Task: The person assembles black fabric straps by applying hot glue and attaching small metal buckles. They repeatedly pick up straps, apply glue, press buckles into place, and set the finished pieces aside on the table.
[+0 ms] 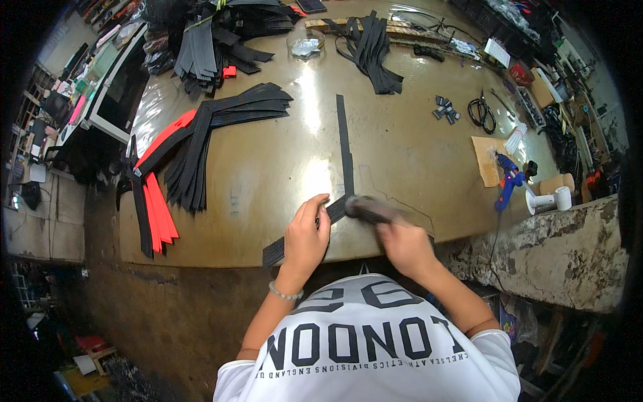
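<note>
My left hand [306, 236] presses down on a black webbing strap [345, 144] near the table's front edge, where the strap folds at an angle. The strap's long part runs away from me up the table; its short end [278, 250] lies toward the lower left. My right hand [404, 244] grips a dark cylindrical tool [370, 209], blurred by motion, whose head sits on the fold right beside my left fingers.
Piles of black and red straps [194, 144] lie at the left and far end of the brown table [268, 167]. Black scissors [481, 112], small buckles [445, 109], a blue glue gun [509, 182] and tape rolls [554, 189] sit at the right.
</note>
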A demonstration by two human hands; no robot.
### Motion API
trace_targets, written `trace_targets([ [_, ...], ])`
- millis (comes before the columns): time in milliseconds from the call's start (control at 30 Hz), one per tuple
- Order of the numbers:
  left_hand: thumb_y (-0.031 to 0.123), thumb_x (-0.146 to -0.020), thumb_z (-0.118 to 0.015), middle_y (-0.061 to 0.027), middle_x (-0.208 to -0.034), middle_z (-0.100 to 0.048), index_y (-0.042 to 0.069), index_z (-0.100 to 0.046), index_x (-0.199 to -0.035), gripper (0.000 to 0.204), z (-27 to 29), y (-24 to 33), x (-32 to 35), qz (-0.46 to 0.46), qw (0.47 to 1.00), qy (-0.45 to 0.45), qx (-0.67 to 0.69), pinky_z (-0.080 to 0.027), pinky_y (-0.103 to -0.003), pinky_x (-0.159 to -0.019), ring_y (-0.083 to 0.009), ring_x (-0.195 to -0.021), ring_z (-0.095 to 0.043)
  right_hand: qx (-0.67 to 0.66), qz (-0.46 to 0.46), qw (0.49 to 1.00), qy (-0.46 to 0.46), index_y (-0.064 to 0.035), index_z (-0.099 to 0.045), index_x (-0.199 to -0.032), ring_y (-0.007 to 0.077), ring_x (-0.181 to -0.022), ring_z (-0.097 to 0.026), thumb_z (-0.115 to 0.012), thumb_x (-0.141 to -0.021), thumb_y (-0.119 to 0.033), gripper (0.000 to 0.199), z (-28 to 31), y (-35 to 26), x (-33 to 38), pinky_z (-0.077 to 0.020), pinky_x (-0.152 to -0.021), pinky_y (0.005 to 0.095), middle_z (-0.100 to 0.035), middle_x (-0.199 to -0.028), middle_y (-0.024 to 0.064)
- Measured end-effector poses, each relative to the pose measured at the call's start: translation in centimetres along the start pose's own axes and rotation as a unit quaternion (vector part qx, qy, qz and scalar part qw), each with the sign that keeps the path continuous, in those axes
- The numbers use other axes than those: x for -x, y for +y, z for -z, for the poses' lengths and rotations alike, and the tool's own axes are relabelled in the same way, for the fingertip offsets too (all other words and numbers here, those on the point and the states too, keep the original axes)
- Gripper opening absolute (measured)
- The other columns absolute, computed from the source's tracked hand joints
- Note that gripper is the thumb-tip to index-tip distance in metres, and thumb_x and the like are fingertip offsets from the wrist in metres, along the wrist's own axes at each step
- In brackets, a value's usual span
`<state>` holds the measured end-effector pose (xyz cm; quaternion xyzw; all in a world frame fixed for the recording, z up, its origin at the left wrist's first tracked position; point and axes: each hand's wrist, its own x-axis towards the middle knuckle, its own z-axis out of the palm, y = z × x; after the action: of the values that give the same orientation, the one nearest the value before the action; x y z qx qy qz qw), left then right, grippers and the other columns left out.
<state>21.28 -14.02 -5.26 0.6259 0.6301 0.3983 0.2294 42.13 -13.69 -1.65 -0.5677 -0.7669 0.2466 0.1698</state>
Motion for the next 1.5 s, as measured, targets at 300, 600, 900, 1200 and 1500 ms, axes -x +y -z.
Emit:
trace_targets([
  [300,0.009,-0.09,-0.062,-0.016,-0.084,-0.062,0.0,-0.063,-0.108,0.021,0.0,-0.4,-0.1,-0.038,0.998,0.026,0.048,-0.05,-0.038,-0.066,-0.0292,-0.07,-0.061,-0.052,-0.027,0.998,0.018,-0.0007,-0.052,-0.095,0.0497,-0.076,-0.061,-0.05,-0.098,-0.037,0.036,1.1,-2.1,-0.5,-0.0484,-0.065,0.0563,-0.063,-0.078,0.0277],
  [600,0.018,-0.089,-0.063,-0.0145,-0.082,-0.057,-0.001,-0.06,-0.099,0.021,0.8,0.5,-0.7,-0.125,0.96,-0.15,-0.199,-0.051,-0.041,-0.062,-0.0334,-0.071,-0.062,0.188,-0.092,0.952,0.221,-0.0031,-0.062,-0.114,0.04,-0.101,-0.059,-0.056,-0.096,-0.026,0.031,4.1,9.2,-2.4,-0.0477,-0.083,0.0456,-0.063,-0.106,0.0206],
  [900,0.008,-0.096,-0.049,-0.023,-0.094,-0.059,-0.004,-0.048,-0.114,0.023,0.5,4.0,-1.0,-0.092,0.957,-0.016,0.274,-0.048,-0.038,-0.076,-0.036,-0.081,-0.059,-0.558,-0.01,0.821,-0.118,0.0035,-0.064,-0.114,0.0137,-0.093,-0.06,-0.06,-0.097,-0.021,0.03,2.1,2.7,-5.6,-0.0481,-0.084,0.028,-0.067,-0.102,0.0075],
  [1200,0.026,-0.093,-0.062,-0.0133,-0.081,-0.067,0.003,-0.067,-0.107,0.027,0.1,3.5,1.0,0.004,0.98,-0.127,0.15,-0.05,-0.032,-0.068,-0.0204,-0.074,-0.065,-0.361,-0.047,0.925,-0.109,0.0011,-0.063,-0.079,0.004,-0.065,-0.048,-0.073,-0.088,-0.021,0.026,-0.2,-0.1,-8.2,-0.0409,-0.058,0.0228,-0.057,-0.069,-0.0038],
  [1500,0.027,-0.088,-0.068,-0.0109,-0.079,-0.057,0.01,-0.07,-0.093,0.018,2.2,3.4,-2.2,-0.034,0.996,-0.07,-0.043,-0.047,-0.04,-0.059,-0.0294,-0.065,-0.059,-0.45,-0.029,0.862,-0.23,-0.0003,-0.067,-0.101,0.0081,-0.09,-0.057,-0.072,-0.088,-0.023,0.027,-1.3,2.6,-8.8,-0.0454,-0.08,0.0246,-0.065,-0.097,0.0022],
])
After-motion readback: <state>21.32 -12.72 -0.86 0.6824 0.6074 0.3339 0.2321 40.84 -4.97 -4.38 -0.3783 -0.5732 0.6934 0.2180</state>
